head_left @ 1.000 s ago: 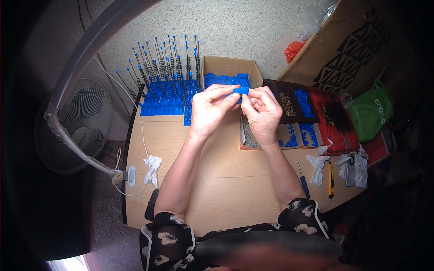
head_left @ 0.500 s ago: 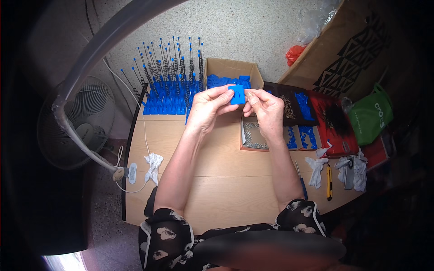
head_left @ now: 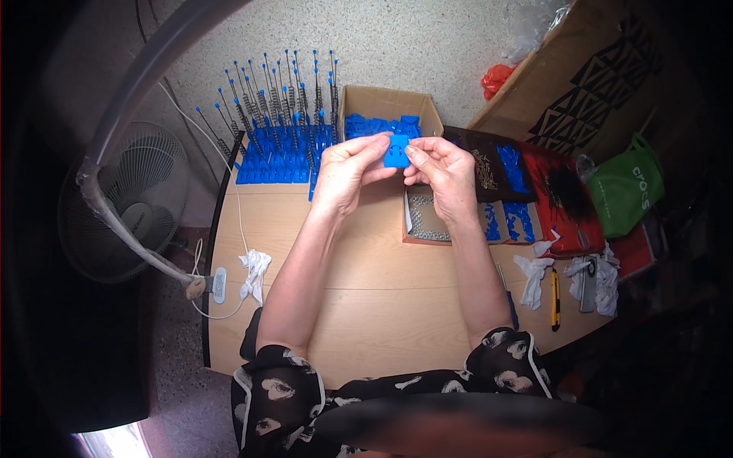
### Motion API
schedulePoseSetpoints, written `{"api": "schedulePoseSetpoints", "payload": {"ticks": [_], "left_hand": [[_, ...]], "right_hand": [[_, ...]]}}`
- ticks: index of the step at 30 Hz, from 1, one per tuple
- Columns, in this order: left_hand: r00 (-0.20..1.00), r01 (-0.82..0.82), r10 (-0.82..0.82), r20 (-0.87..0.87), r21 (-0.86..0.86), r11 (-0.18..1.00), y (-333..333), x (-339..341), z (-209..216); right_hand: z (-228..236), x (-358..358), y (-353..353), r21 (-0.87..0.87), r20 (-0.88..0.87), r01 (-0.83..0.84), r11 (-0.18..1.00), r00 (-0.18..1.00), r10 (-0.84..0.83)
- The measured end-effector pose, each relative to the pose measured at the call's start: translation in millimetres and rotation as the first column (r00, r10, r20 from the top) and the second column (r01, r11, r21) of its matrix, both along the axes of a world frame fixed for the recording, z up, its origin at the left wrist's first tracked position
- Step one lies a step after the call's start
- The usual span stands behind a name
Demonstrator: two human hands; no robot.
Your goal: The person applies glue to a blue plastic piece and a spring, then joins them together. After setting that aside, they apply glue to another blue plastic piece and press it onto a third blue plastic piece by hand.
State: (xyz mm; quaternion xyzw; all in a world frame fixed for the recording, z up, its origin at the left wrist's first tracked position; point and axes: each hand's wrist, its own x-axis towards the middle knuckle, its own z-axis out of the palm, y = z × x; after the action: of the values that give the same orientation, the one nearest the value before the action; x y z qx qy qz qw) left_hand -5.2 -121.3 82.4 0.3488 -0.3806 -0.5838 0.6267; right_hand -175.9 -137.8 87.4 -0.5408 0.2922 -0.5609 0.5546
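Above the far middle of the table I hold up a small square blue plastic plate point(head_left: 396, 151) with cut-outs in its face. My left hand point(head_left: 342, 174) is closed on its left side, thumb in front. At the plate's right edge, my right hand point(head_left: 447, 174) is closed in a pinch, thumb tip against the edge. Whether a tiny part sits in that pinch is hidden by the fingers. Just behind the plate stands a cardboard box point(head_left: 359, 102) full of blue plastic pieces.
Rows of blue bases point(head_left: 271, 169) with upright springs and rods stand far left. To the right are a shallow box point(head_left: 418, 240) of metal balls and small blue parts, a red tray point(head_left: 584, 237) of dark thin pieces, a yellow cutter point(head_left: 555, 301), a screwdriver point(head_left: 511, 305) and white cloths point(head_left: 532, 281).
The plate has turned slightly and its cut-outs show more fully. My right fingertips have come closer to its edge. The whole view has shifted a little.
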Motion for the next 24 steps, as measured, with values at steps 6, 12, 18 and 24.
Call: {"api": "schedulePoseSetpoints", "payload": {"ticks": [6,12,18,24], "left_hand": [[0.998,0.07,-0.07,0.003,0.009,0.998,-2,5,0],[0.994,0.103,-0.102,-0.029,0.017,0.995,-2,5,-1],[0.99,0.123,-0.118,-0.076,0.059,0.991,-1,8,-1],[0.98,0.174,-0.168,-0.105,0.054,0.983,-2,9,-6]], "right_hand": [[-6,-1,-10,0.033,-0.024,0.007,0.999,1.0,-0.007],[-11,-2,-12,0.052,0.014,-0.028,0.998,1.0,0.027],[-12,-3,-10,0.052,0.02,-0.042,0.998,0.999,0.041],[-16,-1,-11,0.056,0.018,-0.025,0.998,1.0,0.024]]}}
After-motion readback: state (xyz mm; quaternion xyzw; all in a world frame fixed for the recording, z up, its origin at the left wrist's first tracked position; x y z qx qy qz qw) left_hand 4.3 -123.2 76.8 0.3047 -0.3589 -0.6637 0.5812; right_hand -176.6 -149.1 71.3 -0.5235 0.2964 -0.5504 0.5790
